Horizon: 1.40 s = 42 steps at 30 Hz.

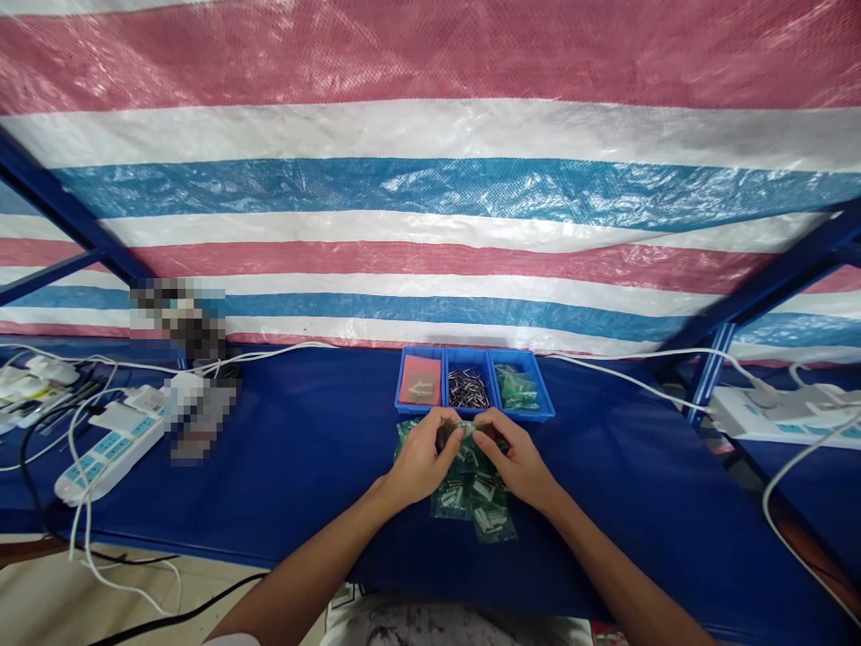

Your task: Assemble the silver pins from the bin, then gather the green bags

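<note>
My left hand point(425, 459) and my right hand point(517, 459) are close together in front of the blue bins, fingers closed in a pinch. Between them is the top of a small green-tinted clear plastic bag point(469, 432), one side in each hand. Its contents are hidden by my fingers. Below my hands lie several more green plastic bags point(490, 519) with whitish cylindrical pieces inside. Just beyond stand three joined blue bins: the left bin point(398, 381) has pink lining and a few pale pieces, the middle one metal screws or pins point(468, 388), the right one green bags point(517, 388).
A blue cover lies over the table point(302, 449). On the left are a white power strip point(111, 458) and tangled cables; another power strip point(773, 417) is at the right. A striped plastic sheet point(430, 197) hangs behind, between blue metal frame bars point(717, 372).
</note>
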Available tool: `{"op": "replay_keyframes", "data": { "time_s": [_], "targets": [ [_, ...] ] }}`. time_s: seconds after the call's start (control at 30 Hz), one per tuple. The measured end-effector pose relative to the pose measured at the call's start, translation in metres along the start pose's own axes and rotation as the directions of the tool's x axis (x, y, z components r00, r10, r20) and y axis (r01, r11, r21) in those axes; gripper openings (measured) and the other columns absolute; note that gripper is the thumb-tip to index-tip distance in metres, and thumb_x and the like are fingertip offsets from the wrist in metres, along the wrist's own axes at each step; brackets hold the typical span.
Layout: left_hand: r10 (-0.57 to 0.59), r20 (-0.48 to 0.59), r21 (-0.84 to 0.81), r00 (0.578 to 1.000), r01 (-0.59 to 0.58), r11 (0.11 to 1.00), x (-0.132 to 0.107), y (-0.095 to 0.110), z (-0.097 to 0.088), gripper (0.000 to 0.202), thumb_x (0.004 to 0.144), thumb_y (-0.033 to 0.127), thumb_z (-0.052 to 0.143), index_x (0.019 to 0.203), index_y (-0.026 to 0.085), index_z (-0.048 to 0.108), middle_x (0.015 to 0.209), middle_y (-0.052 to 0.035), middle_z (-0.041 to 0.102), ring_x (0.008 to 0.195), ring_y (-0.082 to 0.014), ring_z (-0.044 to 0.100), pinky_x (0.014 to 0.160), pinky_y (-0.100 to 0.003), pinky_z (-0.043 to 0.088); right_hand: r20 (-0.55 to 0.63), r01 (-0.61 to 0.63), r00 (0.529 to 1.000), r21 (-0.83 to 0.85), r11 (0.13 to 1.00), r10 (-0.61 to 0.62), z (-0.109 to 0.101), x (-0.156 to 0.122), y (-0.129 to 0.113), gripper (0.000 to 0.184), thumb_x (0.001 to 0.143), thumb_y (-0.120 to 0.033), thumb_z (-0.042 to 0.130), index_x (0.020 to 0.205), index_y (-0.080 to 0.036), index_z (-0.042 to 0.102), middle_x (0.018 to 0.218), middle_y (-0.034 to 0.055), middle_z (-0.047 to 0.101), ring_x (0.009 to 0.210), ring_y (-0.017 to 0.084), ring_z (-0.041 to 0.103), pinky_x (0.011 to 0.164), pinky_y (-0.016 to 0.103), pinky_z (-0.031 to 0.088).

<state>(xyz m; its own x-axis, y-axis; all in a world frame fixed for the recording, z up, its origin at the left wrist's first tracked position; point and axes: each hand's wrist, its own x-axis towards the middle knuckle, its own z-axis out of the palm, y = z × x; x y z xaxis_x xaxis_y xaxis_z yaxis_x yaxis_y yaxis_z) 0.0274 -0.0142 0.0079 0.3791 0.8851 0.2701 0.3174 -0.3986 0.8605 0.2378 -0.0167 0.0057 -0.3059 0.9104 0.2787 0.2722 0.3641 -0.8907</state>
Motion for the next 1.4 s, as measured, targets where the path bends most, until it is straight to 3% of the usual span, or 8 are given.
{"op": "replay_keyframes", "data": {
  "time_s": [0.2, 0.67, 0.8, 1.1, 1.4],
  "targets": [
    [0.032, -0.017, 0.014, 0.999, -0.032, 0.999, -0.0017, -0.0017, 0.0015, 0.023, 0.111, 0.041, 0.048, 0.112, 0.02, 0.056, 0.101, -0.006, 0.063, 0.083, -0.0179, 0.06, 0.077, -0.031, 0.048, -0.039, 0.072, 0.996, -0.06, 0.996, -0.074, -0.0001, 0.0007, 0.0004, 0.014, 0.108, -0.034, 0.057, 0.102, -0.024, 0.065, 0.088, 0.0028, 0.054, 0.077, 0.02, 0.053, 0.072, 0.034, 0.045],
    [0.119, -0.003, 0.047, 0.993, -0.119, 0.992, 0.0028, 0.0039, -0.0039, 0.019, 0.112, 0.034, 0.047, 0.105, 0.02, 0.058, 0.104, -0.0077, 0.066, 0.096, -0.0208, 0.062, 0.088, -0.035, 0.05, -0.027, 0.063, 0.998, -0.063, 0.996, -0.065, 0.0019, -0.0001, -0.0021, 0.014, 0.108, -0.035, 0.056, 0.103, -0.025, 0.064, 0.091, 0.0033, 0.054, 0.075, 0.02, 0.054, 0.067, 0.034, 0.045],
    [0.153, -0.024, 0.07, 0.988, -0.151, 0.986, 0.0048, 0.0047, -0.0039, 0.021, 0.112, 0.036, 0.045, 0.106, 0.02, 0.058, 0.101, -0.008, 0.063, 0.092, -0.0206, 0.059, 0.084, -0.034, 0.049, -0.035, 0.062, 0.997, -0.068, 0.996, -0.065, 0.0019, 0.0006, -0.0019, 0.015, 0.109, -0.036, 0.055, 0.103, -0.025, 0.064, 0.09, 0.0031, 0.054, 0.075, 0.02, 0.053, 0.069, 0.035, 0.045],
    [0.114, -0.026, 0.112, 0.993, -0.111, 0.987, 0.0048, -0.0007, 0.0011, 0.024, 0.111, 0.041, 0.048, 0.111, 0.02, 0.059, 0.095, -0.0057, 0.061, 0.086, -0.0197, 0.057, 0.074, -0.03, 0.046, -0.052, 0.072, 0.996, -0.05, 0.996, -0.075, -0.0009, 0.0017, -0.0028, 0.023, 0.109, -0.04, 0.053, 0.097, -0.025, 0.065, 0.089, 0.0047, 0.057, 0.079, 0.022, 0.054, 0.072, 0.037, 0.046],
    [0.12, -0.068, 0.121, 0.99, -0.111, 0.986, 0.0028, -0.0046, 0.0039, 0.025, 0.112, 0.04, 0.048, 0.106, 0.019, 0.061, 0.094, -0.0051, 0.061, 0.083, -0.0183, 0.057, 0.078, -0.03, 0.047, -0.034, 0.013, 0.999, -0.045, 0.999, -0.015, -0.0009, -0.001, 0.0028, 0.021, 0.107, -0.044, 0.057, 0.109, -0.024, 0.064, 0.088, 0.0009, 0.057, 0.069, 0.018, 0.052, 0.064, 0.031, 0.043]
  ]
}}
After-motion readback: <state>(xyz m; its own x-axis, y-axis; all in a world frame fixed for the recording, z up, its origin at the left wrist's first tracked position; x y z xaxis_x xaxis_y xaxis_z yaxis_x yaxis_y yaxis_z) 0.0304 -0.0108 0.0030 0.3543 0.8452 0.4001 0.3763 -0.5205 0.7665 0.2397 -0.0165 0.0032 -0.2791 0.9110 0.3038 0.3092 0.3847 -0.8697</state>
